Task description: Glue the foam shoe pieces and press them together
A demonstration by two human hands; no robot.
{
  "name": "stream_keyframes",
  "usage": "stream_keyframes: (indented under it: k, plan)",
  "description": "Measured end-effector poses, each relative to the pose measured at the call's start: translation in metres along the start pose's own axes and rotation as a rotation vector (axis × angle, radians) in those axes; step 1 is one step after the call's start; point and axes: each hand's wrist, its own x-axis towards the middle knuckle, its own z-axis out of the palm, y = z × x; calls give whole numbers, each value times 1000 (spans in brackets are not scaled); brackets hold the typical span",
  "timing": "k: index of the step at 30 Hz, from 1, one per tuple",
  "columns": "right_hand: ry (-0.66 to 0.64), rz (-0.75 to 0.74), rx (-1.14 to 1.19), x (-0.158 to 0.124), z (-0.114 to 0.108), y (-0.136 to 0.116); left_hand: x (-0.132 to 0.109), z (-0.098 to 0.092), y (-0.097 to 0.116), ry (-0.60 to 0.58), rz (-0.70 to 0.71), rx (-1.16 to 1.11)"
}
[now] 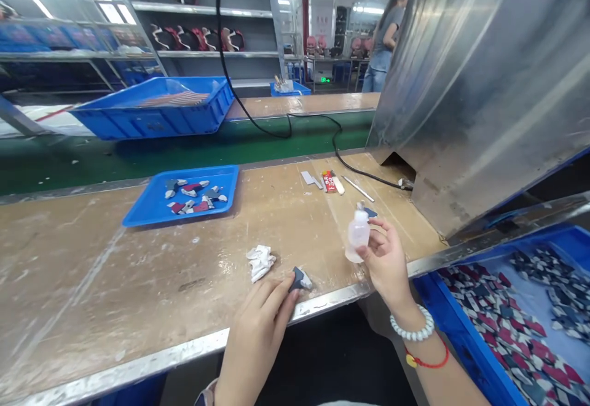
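Left hand (255, 326), palm down, fingers together, pinching a dark fabric piece (299, 279) just inside the front edge of the counter (138, 283); right hand (386, 265), wrist raised, fingers curled around a tilted translucent plastic squeeze bottle (358, 236) above the counter's front right; white rag (260, 263) just left of the dark piece.

Bright tube lights (369, 9), glare on steel hood (479, 99), bowed edges

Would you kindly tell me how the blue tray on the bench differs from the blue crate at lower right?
The blue tray stands on the bench with a few scattered pieces; the blue crate sits beyond the bench edge, covered with many. The tray is shallower. Both are plastic and hold similar dark and red pieces.
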Motion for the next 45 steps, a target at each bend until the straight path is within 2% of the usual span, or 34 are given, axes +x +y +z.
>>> stream_keyframes:
  k: [6, 9, 11, 12, 13, 14, 16, 17, 19, 22, 29, 31, 33, 39, 42, 45]
  plan:
    - [-65, -37, -287, 5, 1, 12, -5, -13, 15, 51, -76, -118]
    - [57, -124, -332, -6, -9, 7, -8, -22, 25, 98, -32, -153]
    - [187, -185, -345, -24, -17, -3, -10, -27, 32, 139, 14, -174]
    - [197, -187, -324, -36, -18, -9, -11, -28, 35, 156, 40, -184]
    - [134, -156, -284, -49, -18, -15, -13, -30, 39, 165, 67, -194]
    - [-42, -75, -188, -62, -16, -21, -14, -32, 42, 156, 96, -207]
    - [-544, 295, 261, -84, -8, -29, -17, -36, 46, 102, 145, -246]
    - [-692, 430, 471, -93, -2, -31, -18, -37, 47, 67, 158, -269]
    - [-824, 625, 788, -103, 8, -31, -21, -41, 47, 5, 170, -298]
    - [-839, 725, 950, -106, 14, -28, -23, -44, 46, -57, 180, -300]
    - [-836, 703, 842, -112, 8, -33, -21, -53, 48, -112, 181, -284]
    - [-834, 703, 824, -118, 9, -33, -17, -54, 47, -82, 195, -287]
    - [-833, 725, 826, -122, 10, -32, -12, -54, 45, -79, 199, -378]
    - [-777, 696, 656, -125, 8, -37, 1, -47, 43, -216, 124, -728]
    - [-866, 757, 564, -125, 4, -37, 2, -45, 48, -277, 74, -916]
    - [-947, 770, 552, -126, 0, -36, 0, -47, 57, -265, 18, -960]
